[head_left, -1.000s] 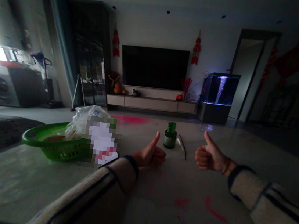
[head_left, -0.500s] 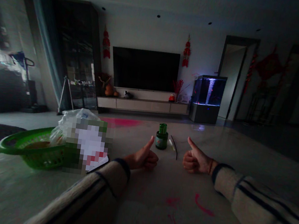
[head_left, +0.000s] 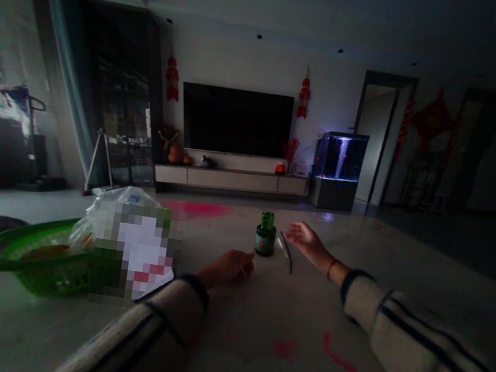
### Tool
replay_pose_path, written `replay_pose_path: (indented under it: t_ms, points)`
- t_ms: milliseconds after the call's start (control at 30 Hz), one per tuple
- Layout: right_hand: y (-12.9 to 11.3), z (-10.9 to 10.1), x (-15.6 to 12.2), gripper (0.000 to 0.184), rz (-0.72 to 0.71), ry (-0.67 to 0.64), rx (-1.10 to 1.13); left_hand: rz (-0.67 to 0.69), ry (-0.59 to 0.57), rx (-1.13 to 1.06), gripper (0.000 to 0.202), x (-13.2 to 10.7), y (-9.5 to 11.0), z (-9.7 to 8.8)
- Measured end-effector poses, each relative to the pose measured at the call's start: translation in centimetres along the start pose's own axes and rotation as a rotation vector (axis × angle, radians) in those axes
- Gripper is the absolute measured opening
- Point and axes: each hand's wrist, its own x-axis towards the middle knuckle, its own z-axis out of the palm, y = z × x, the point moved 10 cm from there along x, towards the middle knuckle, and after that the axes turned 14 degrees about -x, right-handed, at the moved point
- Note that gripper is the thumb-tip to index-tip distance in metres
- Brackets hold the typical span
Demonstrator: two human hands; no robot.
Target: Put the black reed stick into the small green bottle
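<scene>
Head view is showing the table [head_left: 249,371] with red smears [head_left: 337,355] nearest the camera. Just past them the left hand [head_left: 228,267] is resting on the tabletop, fingers loosely curled in and gripping nothing. The little green bottle [head_left: 265,235] is standing upright just beyond and to the right of those fingertips, not touching. I'm guessing it's glass: light, stiff, slick and breakable, so wrapping round the body below the neck seems best. A thin dark stick [head_left: 287,252] is lying just right of it. The right hand [head_left: 307,239] is hovering beside that, fingers spread apart, empty.
</scene>
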Motion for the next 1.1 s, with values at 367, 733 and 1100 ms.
replay_pose_path:
  t_ms: [367, 733, 1100]
  points:
    - [-0.2, 5.1, 4.1, 0.083, 0.057, 0.064, 0.104, 0.063, -0.036, -0.002, 0.046, -0.5, 0.5, 0.5]
    - [1.8, 9.3, 3.7, 0.046, 0.142, -0.089, 0.356, 0.081, -0.023, 0.102, 0.043, -0.2, 0.2, 0.5]
    - [0.7, 8.3, 4.1, 0.038, 0.168, -0.101, 0.426, 0.100, -0.007, 0.164, 0.038, 0.0, -0.1, 0.4]
